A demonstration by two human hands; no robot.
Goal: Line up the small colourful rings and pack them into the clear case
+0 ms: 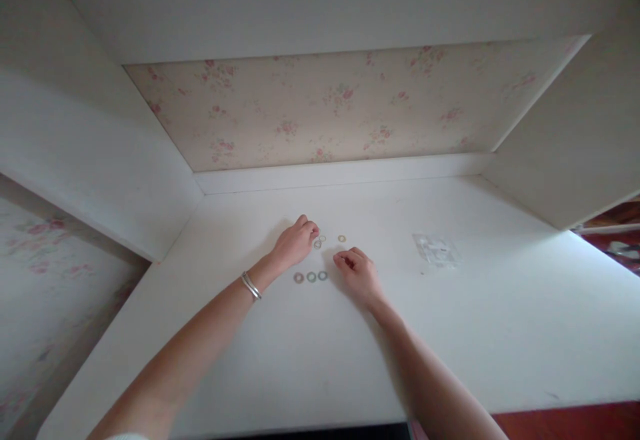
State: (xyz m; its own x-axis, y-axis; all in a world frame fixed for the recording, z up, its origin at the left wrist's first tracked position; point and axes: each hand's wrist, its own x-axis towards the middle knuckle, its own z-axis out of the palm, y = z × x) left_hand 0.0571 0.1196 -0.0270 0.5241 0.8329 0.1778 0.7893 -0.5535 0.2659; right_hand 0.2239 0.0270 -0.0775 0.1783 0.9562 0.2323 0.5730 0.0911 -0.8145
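Observation:
My left hand (299, 240), a silver bangle on its wrist, is closed in a pinch at two small pale gold rings (317, 245) lying close together. Its fingertips are right beside them, and whatever they pinch is too small to make out. Another gold ring (342, 239) lies apart, just beyond my right hand (359, 272). That hand rests on the white table with its fingers curled closed; what is inside them, if anything, is hidden. Nearer to me, three larger flat rings sit in a row: a brownish ring (299, 278) at left and two grey-green rings (312, 277) beside it.
A clear plastic bag (436, 251) lies on the white tabletop (500, 313) to the right, with a tiny brownish speck (422, 273) near it. White side panels and a low back ledge (345, 172) enclose the far part, before floral wallpaper (320, 107).

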